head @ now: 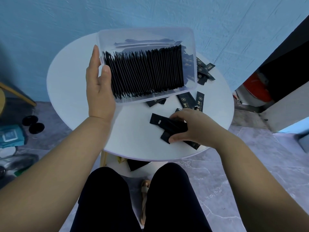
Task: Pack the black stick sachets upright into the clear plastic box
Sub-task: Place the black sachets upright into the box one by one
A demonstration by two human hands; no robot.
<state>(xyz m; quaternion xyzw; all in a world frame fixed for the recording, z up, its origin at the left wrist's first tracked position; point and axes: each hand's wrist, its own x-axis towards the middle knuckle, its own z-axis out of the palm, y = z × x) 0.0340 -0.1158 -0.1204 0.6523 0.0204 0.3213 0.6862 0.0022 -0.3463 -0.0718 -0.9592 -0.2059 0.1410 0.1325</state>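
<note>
- Holding the clear plastic box [142, 34] by its left end, the left hand [98, 84] has its thumb curled over the near corner and its fingers behind the wall. The box appears tipped above the white round table [71, 84].
- Lower right, the right hand [192, 128] rests near the table's front edge, with fingers and thumb clamped around a small bunch of sachets [168, 124].
- That bunch lies slantwise, its long axis running from far-left to near-right. The box sits up and to the left of it, apart.
- Inside the box, a packed row [145, 71] of black sachets stands on edge along the near wall, filling nearly its length. The strip behind holds only a few and looks like the remaining room.
- Each sachet is a slim, flat, matte black stick with small pale print.
- More loose sachets [189, 99] lie flat on the table by the box's right end, closest to the right hand.
</note>
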